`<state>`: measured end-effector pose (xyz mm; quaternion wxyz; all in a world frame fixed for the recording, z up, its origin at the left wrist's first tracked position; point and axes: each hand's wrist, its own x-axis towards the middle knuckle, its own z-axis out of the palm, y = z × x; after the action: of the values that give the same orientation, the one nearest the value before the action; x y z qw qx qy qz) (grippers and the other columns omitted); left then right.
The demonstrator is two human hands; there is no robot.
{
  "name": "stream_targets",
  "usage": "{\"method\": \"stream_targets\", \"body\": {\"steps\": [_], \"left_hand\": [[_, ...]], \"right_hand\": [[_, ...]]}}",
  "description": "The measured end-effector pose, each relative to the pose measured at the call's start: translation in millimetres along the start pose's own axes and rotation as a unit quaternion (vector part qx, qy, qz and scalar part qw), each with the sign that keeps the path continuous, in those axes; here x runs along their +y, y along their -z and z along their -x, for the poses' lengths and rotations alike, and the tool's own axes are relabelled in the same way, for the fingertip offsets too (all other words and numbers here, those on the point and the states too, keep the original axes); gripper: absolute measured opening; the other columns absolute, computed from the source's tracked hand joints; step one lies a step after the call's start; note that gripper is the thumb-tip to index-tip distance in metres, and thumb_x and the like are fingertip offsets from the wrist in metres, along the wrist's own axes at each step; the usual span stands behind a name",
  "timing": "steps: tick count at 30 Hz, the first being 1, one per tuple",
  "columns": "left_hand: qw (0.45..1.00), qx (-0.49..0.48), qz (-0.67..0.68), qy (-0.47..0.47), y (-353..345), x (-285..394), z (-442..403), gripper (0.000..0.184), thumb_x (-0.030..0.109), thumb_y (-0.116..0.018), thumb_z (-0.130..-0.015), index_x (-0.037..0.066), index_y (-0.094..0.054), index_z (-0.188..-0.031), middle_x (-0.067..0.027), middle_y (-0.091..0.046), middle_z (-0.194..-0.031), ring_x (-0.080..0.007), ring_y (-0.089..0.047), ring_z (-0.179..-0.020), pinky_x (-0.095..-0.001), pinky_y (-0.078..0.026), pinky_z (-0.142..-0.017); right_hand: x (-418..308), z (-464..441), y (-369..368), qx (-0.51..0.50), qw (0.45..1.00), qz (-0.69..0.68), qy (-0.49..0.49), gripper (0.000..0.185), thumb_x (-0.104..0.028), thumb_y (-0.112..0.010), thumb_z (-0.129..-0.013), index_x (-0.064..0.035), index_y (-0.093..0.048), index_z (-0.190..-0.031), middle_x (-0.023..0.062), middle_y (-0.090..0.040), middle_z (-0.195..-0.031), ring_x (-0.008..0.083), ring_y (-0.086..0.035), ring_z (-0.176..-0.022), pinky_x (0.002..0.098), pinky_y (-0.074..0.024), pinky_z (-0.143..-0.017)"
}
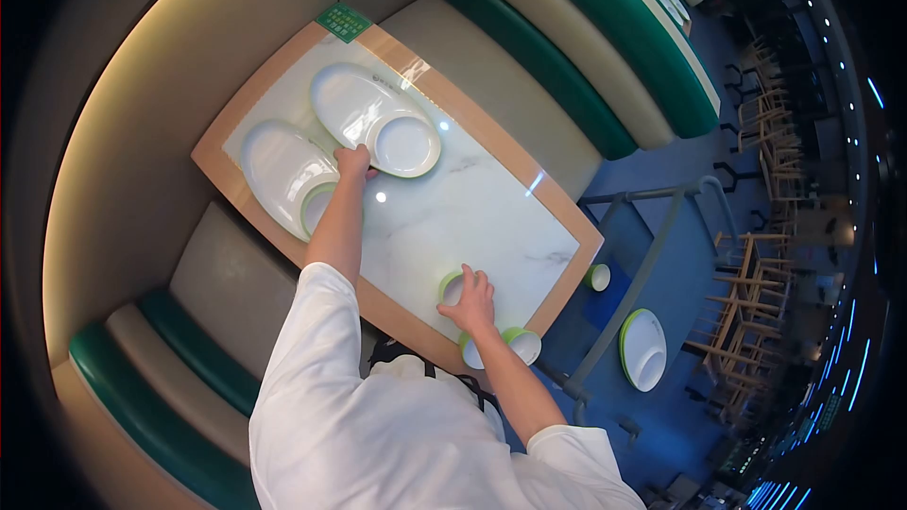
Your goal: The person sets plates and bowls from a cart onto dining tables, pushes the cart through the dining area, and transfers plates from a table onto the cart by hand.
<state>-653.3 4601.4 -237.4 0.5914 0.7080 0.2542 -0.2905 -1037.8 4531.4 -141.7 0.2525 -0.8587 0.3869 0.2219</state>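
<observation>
Two large white oval plates with green rims lie side by side on the marble-topped table. My left hand (354, 162) is closed on the near edge of the far plate (345, 99), beside its round compartment; my fingertips are partly hidden. The other plate (274, 161) lies nearer the wall, its round section partly covered by my left forearm. Close to the table's front edge, my right hand (475, 302) has its thumb and fingers around a small green-and-white bowl (451, 289). Two similar bowls, one on the left (470, 353) and one on the right (524, 347), sit by my right wrist.
A grey cart (652, 236) stands at the table's right end, bearing a small green-and-white bowl (597, 277) and an oval plate (644, 351). Padded benches (501, 66) flank the table (557, 227). A green card (344, 23) lies at the far corner. Wooden chairs (742, 293) stand beyond.
</observation>
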Motion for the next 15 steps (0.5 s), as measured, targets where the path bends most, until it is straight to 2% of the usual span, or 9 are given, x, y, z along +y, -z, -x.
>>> {"method": "stream_targets", "body": {"steps": [1, 3, 7, 9, 11, 12, 13, 14, 15], "left_hand": [[1.0, -0.001, -0.001, -0.002, 0.7, -6.5, -11.1, 0.062, 0.017, -0.058, -0.095, -0.007, -0.029, -0.144, -0.0262, -0.053, -0.137, -0.0381, -0.066, -0.111, -0.0464, -0.065, -0.076], [0.996, -0.064, 0.05, 0.031, 2.7, -13.7, -27.8, 0.069, 0.029, -0.062, -0.095, -0.007, -0.031, -0.146, -0.0267, -0.053, -0.137, -0.0394, -0.065, -0.113, -0.0496, -0.063, -0.081], [0.995, -0.073, 0.012, 0.065, 12.2, 2.6, 52.9, 0.071, 0.038, -0.064, -0.095, -0.009, -0.039, -0.142, -0.0264, -0.059, -0.13, -0.0376, -0.064, -0.114, -0.0488, -0.059, -0.086], [0.982, -0.022, -0.093, -0.163, 16.2, -29.1, 75.2, 0.074, 0.046, -0.066, -0.094, -0.007, -0.044, -0.141, -0.0262, -0.063, -0.123, -0.0353, -0.064, -0.113, -0.0451, -0.055, -0.09], [0.93, -0.131, -0.215, -0.268, 15.3, -70.9, 106.6, 0.08, 0.056, -0.068, -0.091, -0.002, -0.048, -0.142, -0.0268, -0.066, -0.118, -0.0344, -0.066, -0.11, -0.0418, -0.053, -0.093], [0.909, -0.234, -0.282, -0.2, 17.0, -69.4, 154.7, 0.083, 0.062, -0.07, -0.087, 0.003, -0.051, -0.141, -0.0261, -0.067, -0.115, -0.0359, -0.067, -0.107, -0.0424, -0.053, -0.092], [0.873, -0.313, -0.332, -0.173, 16.2, -89.0, 177.6, 0.083, 0.064, -0.069, -0.086, 0.002, -0.053, -0.139, -0.0266, -0.068, -0.116, -0.0362, -0.069, -0.107, -0.0419, -0.054, -0.091], [0.842, -0.37, -0.361, -0.155, 17.4, -108.4, 199.4, 0.081, 0.061, -0.069, -0.086, 0.002, -0.053, -0.139, -0.0268, -0.07, -0.112, -0.0362, -0.07, -0.104, -0.042, -0.054, -0.09], [0.805, -0.427, -0.388, -0.139, 17.6, -118.8, 212.7, 0.078, 0.057, -0.069, -0.086, 0.002, -0.054, -0.139, -0.0269, -0.071, -0.108, -0.0363, -0.071, -0.102, -0.0421, -0.055, -0.089]], "right_hand": [[0.9, -0.3, -1.2, 0.001, 1.0, -0.002, 0.003, 0.113, -0.036, -0.09, -0.065, -0.0163, -0.028, -0.158, 0.0221, -0.032, -0.153, 0.0439, -0.036, -0.137, 0.0502, -0.0428, -0.112], [1.7, 1.3, -3.4, 0.002, 1.0, -0.007, 0.006, 0.113, -0.036, -0.09, -0.065, -0.0168, -0.028, -0.158, 0.0219, -0.032, -0.153, 0.0439, -0.036, -0.137, 0.0501, -0.0426, -0.112], [3.0, 1.0, -0.6, 0.002, 1.0, -0.02, 0.009, 0.114, -0.035, -0.09, -0.064, -0.0167, -0.028, -0.158, 0.0217, -0.031, -0.153, 0.0437, -0.036, -0.137, 0.0504, -0.0419, -0.112], [2.2, 1.0, -0.7, 0.004, 1.0, -0.026, 0.009, 0.114, -0.035, -0.09, -0.064, -0.0169, -0.028, -0.158, 0.0215, -0.032, -0.153, 0.0435, -0.036, -0.137, 0.0507, -0.0415, -0.113], [-0.4, 3.9, -0.5, 0.054, 0.998, 0.006, 0.006, 0.113, -0.034, -0.091, -0.064, -0.0197, -0.029, -0.158, 0.017, -0.033, -0.151, 0.0404, -0.04, -0.134, 0.0502, -0.0444, -0.108], [-2.0, 2.9, 0.6, 0.054, 0.998, 0.004, 0.008, 0.113, -0.034, -0.091, -0.064, -0.0197, -0.029, -0.158, 0.017, -0.033, -0.151, 0.0404, -0.04, -0.134, 0.0502, -0.0444, -0.108], [-1.7, 3.9, 1.4, 0.097, 0.994, -0.008, 0.055, 0.113, -0.034, -0.092, -0.063, -0.0199, -0.031, -0.157, 0.0165, -0.034, -0.151, 0.04, -0.04, -0.134, 0.0503, -0.0442, -0.107], [-1.9, 5.3, 2.4, 0.14, 0.985, -0.02, 0.1, 0.112, -0.033, -0.092, -0.062, -0.0201, -0.033, -0.156, 0.0159, -0.034, -0.151, 0.0396, -0.04, -0.134, 0.0504, -0.044, -0.107], [-6.6, 7.0, 6.8, 0.142, 0.985, -0.021, 0.098, 0.112, -0.033, -0.092, -0.062, -0.0201, -0.033, -0.156, 0.0159, -0.034, -0.151, 0.0396, -0.04, -0.134, 0.0504, -0.044, -0.107]]}}
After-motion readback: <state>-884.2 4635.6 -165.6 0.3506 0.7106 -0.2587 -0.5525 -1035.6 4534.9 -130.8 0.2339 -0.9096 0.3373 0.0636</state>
